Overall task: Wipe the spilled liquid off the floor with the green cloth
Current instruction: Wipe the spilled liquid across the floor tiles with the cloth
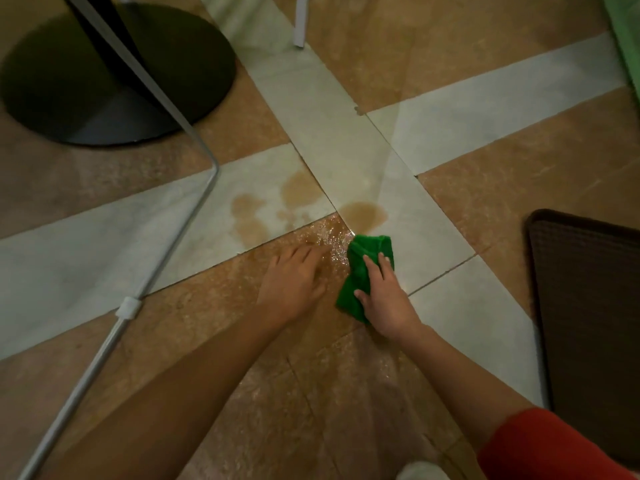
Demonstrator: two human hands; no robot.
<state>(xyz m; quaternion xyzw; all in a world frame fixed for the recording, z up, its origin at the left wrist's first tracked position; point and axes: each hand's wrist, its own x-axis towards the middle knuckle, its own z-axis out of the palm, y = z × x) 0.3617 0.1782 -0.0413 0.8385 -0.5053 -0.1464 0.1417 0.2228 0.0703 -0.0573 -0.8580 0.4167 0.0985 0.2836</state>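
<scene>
Tan-and-white tiled floor holds brown spilled liquid near a black base.

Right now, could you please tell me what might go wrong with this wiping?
The small bunched green cloth may smear rather than soak the brown puddles beyond it.
The left hand rests on glistening wet tile and could slip.
Wiping leftward might push liquid toward the grey metal tube.

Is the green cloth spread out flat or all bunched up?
Bunched up. The green cloth sits crumpled in folds under the right hand, not flat.
</scene>
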